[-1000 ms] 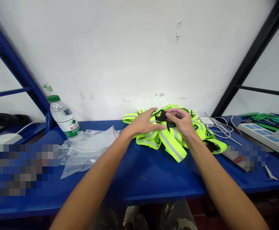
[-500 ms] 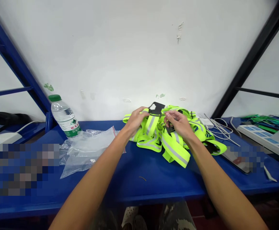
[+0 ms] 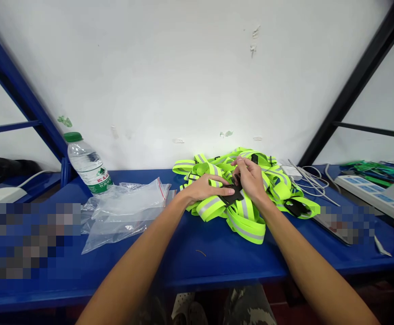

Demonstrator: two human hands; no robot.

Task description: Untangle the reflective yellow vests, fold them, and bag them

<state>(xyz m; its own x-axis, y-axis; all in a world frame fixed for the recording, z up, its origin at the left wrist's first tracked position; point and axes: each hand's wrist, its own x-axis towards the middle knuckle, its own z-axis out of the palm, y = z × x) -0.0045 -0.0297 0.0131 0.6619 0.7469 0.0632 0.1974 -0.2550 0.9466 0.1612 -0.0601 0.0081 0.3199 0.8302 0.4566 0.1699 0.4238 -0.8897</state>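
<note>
A heap of yellow-green reflective straps [image 3: 247, 225] with grey stripes lies at the back of the blue table. On top of its front part is a black plastic buckle [image 3: 231, 197]. My left hand [image 3: 208, 188] is closed on this buckle, its thumb pressing the upper face and a strap loop passing by the fingers. Just to the right, my right hand [image 3: 249, 177] is closed with curled fingers at the buckle's right edge. Whatever its fingertips pinch is hidden behind them.
Left of the straps lie clear plastic zip bags [image 3: 125, 207]. Behind them a water bottle [image 3: 89, 164] with a green cap leans slightly. At the right are a white cable [image 3: 314, 183], a phone [image 3: 332, 228] and a power strip [image 3: 376, 194]. A white wall [image 3: 183, 81] rises behind.
My left hand has brought the raised black buckle down and to the right, onto the straps by my right hand. The right hand's fingers have curled more.
</note>
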